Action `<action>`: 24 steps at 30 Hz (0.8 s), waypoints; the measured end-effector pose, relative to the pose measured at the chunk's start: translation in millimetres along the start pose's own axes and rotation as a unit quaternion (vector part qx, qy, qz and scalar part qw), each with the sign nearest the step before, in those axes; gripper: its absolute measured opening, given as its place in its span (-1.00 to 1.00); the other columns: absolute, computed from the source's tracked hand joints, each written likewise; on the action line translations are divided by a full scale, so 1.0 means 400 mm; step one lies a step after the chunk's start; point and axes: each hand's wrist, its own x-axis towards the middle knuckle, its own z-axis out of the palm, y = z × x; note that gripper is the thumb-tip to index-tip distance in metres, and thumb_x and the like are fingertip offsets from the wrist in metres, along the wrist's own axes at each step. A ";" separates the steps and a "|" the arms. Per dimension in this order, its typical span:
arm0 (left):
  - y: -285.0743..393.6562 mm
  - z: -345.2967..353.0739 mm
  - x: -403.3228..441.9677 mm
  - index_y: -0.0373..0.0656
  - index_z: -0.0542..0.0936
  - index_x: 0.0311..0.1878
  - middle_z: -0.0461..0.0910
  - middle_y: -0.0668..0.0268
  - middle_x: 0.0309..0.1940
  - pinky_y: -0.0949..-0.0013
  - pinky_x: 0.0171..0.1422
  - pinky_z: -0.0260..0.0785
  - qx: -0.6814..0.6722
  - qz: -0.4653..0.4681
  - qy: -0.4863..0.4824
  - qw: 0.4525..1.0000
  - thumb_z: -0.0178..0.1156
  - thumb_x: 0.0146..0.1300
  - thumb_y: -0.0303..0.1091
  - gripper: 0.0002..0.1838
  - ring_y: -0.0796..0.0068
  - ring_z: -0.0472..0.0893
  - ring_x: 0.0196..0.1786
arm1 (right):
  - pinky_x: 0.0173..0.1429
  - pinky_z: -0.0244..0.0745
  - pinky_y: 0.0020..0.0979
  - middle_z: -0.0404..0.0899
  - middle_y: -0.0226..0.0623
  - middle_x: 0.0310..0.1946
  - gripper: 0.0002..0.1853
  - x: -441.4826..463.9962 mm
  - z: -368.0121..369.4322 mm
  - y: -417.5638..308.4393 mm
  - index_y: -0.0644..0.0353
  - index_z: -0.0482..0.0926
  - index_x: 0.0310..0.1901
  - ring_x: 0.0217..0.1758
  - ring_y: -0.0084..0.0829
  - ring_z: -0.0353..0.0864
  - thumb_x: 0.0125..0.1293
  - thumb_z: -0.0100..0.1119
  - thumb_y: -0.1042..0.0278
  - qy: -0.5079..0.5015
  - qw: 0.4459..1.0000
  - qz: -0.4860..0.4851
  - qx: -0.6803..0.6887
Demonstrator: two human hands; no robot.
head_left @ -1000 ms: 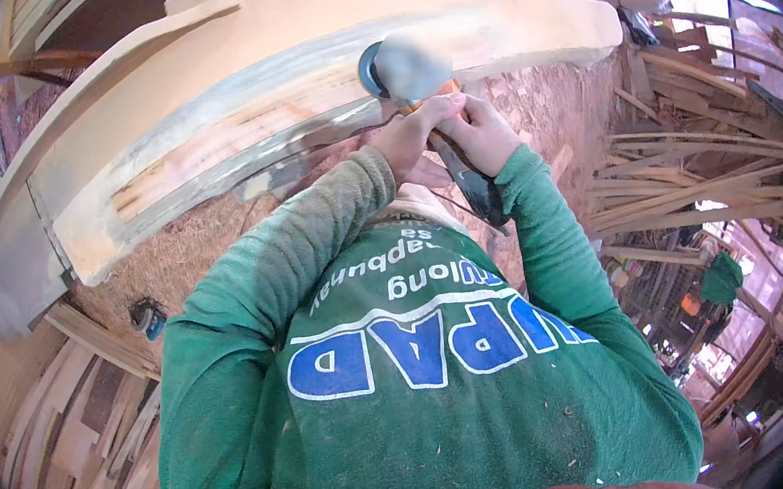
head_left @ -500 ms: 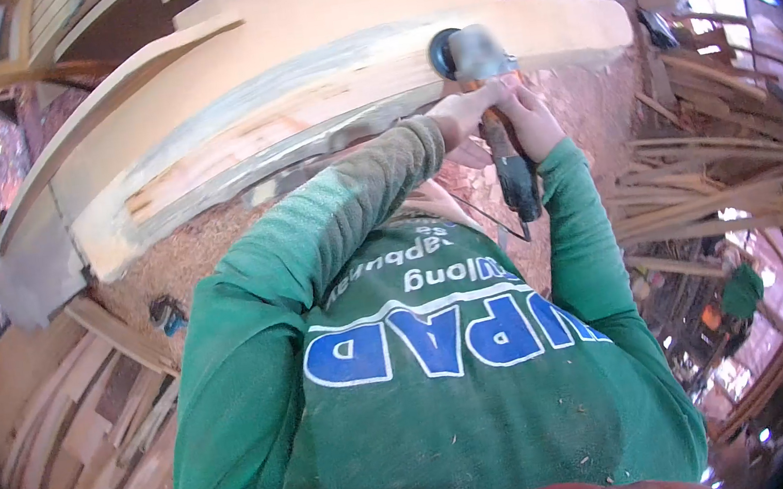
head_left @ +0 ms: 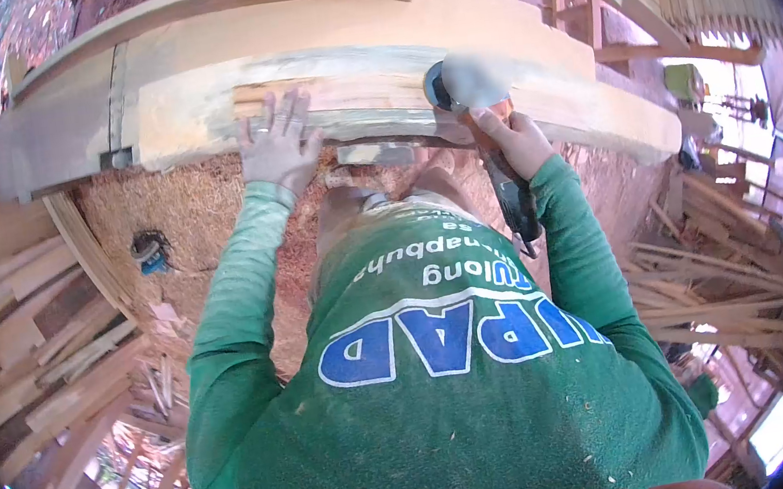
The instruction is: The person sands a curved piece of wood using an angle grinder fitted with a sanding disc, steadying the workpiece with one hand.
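Observation:
A long curved wooden beam lies across in front of me, with a grey-white streak and bare wood along its near side. My left hand rests on its near face with the fingers spread flat, holding nothing. In my right hand is an angle grinder, gripped around its body near the head. The grinder's round disc is at the beam's surface; a blur covers the grinder head, so I cannot tell whether the disc spins.
Sawdust covers the ground beneath the beam. A blue power tool lies there on the left. Stacked boards are at left, and a pile of wood strips is at right. A small block sits close to my legs.
My left hand has let go of the grinder and moved left onto the beam. My right hand still holds the grinder. The view has shifted.

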 end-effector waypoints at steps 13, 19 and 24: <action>-0.326 0.021 -0.189 -0.02 0.33 0.66 0.26 0.16 0.69 -0.19 0.75 -0.20 -0.096 -0.237 0.127 0.958 0.03 0.56 0.22 -0.23 0.04 0.15 0.74 | 0.00 0.61 -0.25 0.73 -0.13 -0.30 -0.08 0.110 0.331 -0.206 0.38 0.74 -0.05 -0.18 -0.31 0.72 0.31 0.18 -0.61 -0.086 0.982 -0.094 -0.140; -0.323 0.024 -0.240 -0.07 0.41 0.61 0.35 0.15 0.63 -0.12 0.71 0.01 -0.174 -0.244 0.186 0.936 0.16 0.53 0.10 -0.29 0.00 0.28 0.68 | -0.01 0.61 -0.24 0.74 -0.15 -0.30 -0.06 0.088 0.409 -0.300 0.37 0.73 -0.08 -0.19 -0.32 0.73 0.31 0.15 -0.64 -0.104 0.976 -0.105 -0.161; -0.312 0.007 -0.223 -0.15 0.46 0.56 0.41 0.08 0.59 -0.12 0.68 0.08 -0.198 -0.229 0.208 0.930 0.22 0.50 0.08 -0.29 -0.02 0.34 0.64 | -0.01 0.61 -0.23 0.75 -0.11 -0.29 -0.08 0.086 0.514 -0.355 0.36 0.74 -0.09 -0.18 -0.30 0.74 0.31 0.16 -0.63 -0.145 0.972 -0.120 -0.143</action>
